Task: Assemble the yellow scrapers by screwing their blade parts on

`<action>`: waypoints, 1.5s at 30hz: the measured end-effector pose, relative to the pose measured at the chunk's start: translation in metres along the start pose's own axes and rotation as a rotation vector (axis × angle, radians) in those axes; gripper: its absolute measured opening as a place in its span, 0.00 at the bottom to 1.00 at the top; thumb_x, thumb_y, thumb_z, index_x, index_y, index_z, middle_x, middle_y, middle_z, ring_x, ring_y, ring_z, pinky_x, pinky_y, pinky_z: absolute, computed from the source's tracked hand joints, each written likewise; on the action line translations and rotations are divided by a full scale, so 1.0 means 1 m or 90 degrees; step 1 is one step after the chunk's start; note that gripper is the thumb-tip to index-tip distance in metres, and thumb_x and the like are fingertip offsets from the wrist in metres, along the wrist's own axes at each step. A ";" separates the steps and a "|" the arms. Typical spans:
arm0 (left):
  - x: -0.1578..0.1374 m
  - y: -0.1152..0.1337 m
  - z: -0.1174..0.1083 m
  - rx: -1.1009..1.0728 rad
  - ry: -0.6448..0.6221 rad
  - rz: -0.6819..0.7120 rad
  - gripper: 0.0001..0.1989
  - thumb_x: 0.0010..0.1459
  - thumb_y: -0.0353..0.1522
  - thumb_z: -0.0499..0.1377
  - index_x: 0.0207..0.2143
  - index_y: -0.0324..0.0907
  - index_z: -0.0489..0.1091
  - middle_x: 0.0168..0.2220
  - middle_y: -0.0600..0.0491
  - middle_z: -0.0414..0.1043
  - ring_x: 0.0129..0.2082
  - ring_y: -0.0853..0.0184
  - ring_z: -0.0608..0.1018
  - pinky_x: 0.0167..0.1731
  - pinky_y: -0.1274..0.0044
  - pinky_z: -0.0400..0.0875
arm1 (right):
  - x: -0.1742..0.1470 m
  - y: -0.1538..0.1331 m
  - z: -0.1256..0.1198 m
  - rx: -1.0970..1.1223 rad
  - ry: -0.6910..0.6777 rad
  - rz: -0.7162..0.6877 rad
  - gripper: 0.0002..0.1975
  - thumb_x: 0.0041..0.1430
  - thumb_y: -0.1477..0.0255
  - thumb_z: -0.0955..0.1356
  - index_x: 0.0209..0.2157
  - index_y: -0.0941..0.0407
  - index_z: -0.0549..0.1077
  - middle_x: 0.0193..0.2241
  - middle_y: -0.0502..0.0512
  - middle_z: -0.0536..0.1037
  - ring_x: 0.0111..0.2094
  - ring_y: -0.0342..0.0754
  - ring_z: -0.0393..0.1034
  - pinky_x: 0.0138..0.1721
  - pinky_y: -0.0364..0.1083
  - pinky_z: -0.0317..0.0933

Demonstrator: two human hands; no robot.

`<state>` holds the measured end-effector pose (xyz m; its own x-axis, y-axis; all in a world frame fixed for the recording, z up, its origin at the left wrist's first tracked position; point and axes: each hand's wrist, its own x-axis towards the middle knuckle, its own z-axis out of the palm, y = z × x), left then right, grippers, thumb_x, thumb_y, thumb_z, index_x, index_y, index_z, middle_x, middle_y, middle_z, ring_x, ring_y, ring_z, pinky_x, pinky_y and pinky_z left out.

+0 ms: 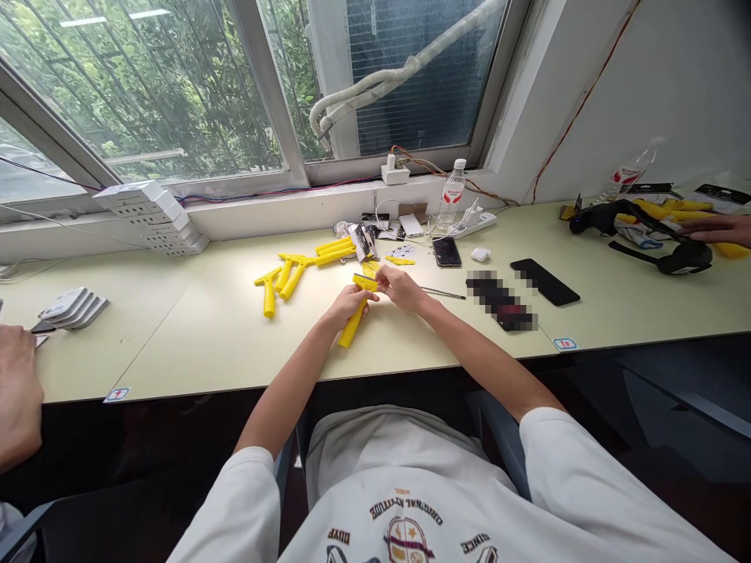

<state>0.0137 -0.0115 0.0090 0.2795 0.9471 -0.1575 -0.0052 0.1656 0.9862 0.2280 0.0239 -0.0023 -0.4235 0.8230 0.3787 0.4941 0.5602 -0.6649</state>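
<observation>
My left hand (347, 305) is closed round the neck of a yellow scraper (352, 324), whose handle slants down toward the table's front edge. A dark strip like a blade runs along the top of its head. My right hand (400, 288) is pinched at the right end of that head; anything small between its fingertips is hidden. Left of my hands lie several yellow scrapers (296, 277), with more yellow handles (335, 250) behind them. Flat yellow pieces (400, 260) lie just beyond my right hand. A thin screwdriver-like rod (443, 293) rests beside my right wrist.
Black-and-white packets (364, 242), a phone (447, 252), a white earphone case (480, 254), a water bottle (451, 195) and a power strip (472, 224) stand behind. Dark flat items (545, 281) lie to the right. Other people's hands show at far left (17, 391) and far right (719, 229).
</observation>
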 end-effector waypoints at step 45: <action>-0.001 0.001 -0.011 -0.133 0.019 -0.056 0.16 0.56 0.33 0.75 0.42 0.41 0.74 0.39 0.46 0.82 0.22 0.72 0.73 0.21 0.77 0.68 | -0.002 0.024 -0.033 -0.208 -0.056 0.205 0.04 0.72 0.68 0.74 0.44 0.54 0.80 0.47 0.62 0.84 0.44 0.55 0.74 0.46 0.50 0.65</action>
<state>0.0027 -0.0097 0.0095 0.2588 0.9340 -0.2464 -0.1812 0.2975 0.9374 0.2659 0.0385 0.0024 -0.2653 0.9565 0.1217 0.8178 0.2901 -0.4971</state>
